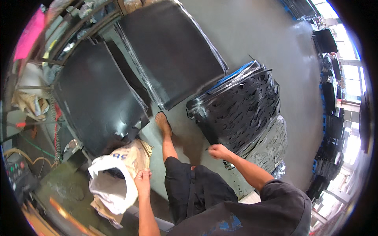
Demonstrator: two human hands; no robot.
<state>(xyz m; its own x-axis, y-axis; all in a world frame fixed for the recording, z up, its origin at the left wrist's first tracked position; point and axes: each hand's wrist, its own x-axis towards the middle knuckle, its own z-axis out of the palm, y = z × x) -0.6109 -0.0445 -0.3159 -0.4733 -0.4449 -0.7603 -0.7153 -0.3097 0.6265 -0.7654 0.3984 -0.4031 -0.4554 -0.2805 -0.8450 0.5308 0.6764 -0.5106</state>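
My left hand (143,177) is closed, right beside the rim of an open sack (134,151) of brown paper with a white liner (122,198). Whether the fingers grip the sack's edge I cannot make out. Something dark lies inside the sack. My right hand (220,152) is also closed, held near the close edge of a stack of black sheets with cut-out shapes (244,106). A tiny dark tip shows at its fingers, too small to name. A greyish cut sheet (267,141) lies at that stack's near right side.
Two piles of smooth black sheets, one left (98,94) and one ahead (169,51), flank my bare foot (163,124). A metal rack (84,33) stands far left, above a coiled cable (57,137) and a control box (19,173). Black pieces hang along the right wall (332,129).
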